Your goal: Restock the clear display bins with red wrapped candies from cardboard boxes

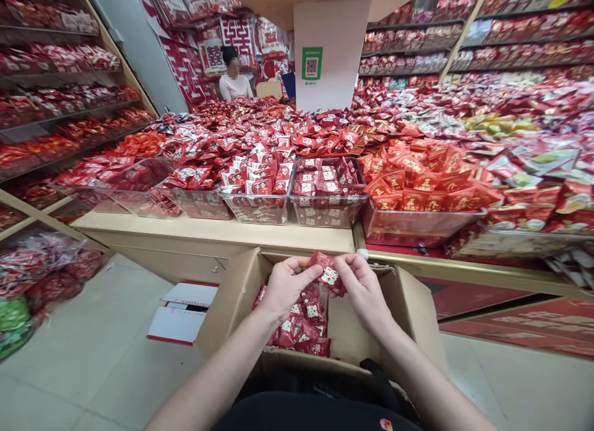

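Above an open cardboard box (420, 313), a small dark red packet (327, 274) with pale characters is held between both hands. My left hand (286, 287) is closed, with thumb and fingers pinching the packet's left side. The packet's right side is gripped by my right hand (362, 287), its thumb and fingers also pinched together. Similar red packets (304, 326) lie in the left part of the box, partly hidden by my left hand and wrist. Bare cardboard shows in the box's right part.
Clear bins of packets line the counter (223, 232) beyond the box; one bin (328, 211) holds similar dark red packets. A white carton (179, 320) lies on the floor at left. Shelves (60, 72) rise on both sides. A person (235, 85) is behind the counter.
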`<state>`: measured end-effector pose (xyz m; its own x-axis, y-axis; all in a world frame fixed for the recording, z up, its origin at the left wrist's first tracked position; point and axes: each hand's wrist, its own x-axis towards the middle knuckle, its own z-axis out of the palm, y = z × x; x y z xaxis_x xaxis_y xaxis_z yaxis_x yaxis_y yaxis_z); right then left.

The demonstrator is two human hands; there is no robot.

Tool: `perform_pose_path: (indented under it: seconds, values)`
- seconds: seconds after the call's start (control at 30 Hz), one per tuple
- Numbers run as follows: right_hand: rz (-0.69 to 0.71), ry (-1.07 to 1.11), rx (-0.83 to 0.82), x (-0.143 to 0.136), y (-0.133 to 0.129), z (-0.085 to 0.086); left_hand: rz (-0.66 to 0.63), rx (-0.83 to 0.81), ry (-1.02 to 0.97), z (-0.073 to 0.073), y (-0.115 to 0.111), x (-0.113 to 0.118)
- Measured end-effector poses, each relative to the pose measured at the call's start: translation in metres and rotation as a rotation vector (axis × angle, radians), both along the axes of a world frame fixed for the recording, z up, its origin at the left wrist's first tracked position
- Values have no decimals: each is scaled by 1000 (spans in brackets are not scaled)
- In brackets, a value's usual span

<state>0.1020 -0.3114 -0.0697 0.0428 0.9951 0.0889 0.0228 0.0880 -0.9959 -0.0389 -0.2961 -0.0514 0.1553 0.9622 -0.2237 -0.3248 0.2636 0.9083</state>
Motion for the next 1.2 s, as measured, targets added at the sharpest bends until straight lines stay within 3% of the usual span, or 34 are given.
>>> perform_pose_path:
  seconds: [0.17,0.33,0.47,0.57,0.63,0.7,0.77,0.83,0.93,1.07,1.2]
  values:
    - [-30,-186,100,5,0,7,59,-36,-76,-7,-1,6]
    - [-35,-28,189,5,-4,13,103,29,-267,-4,1,12]
    - [8,-320,591,13,-5,10,-104,-134,-419,12,-7,12]
    - [103,-447,740,16,-8,8,-76,-165,-415,22,-11,12]
    - [-31,-349,610,12,-11,7,-30,-116,-382,24,-11,13]
    - [-146,-126,339,6,-13,7,-34,-52,-365,24,-11,13]
    - [-65,131,40,0,-12,8,-48,7,-350,23,-10,13]
    - [76,313,-137,-2,-9,10,-66,43,-342,23,-10,13]
    - [117,366,-149,-2,-5,12,-102,41,-354,22,-10,11]
    - [34,320,-90,-2,-1,9,-83,9,-345,14,-10,9]
    - [34,50,15,1,5,7,-99,35,-163,6,-5,4]
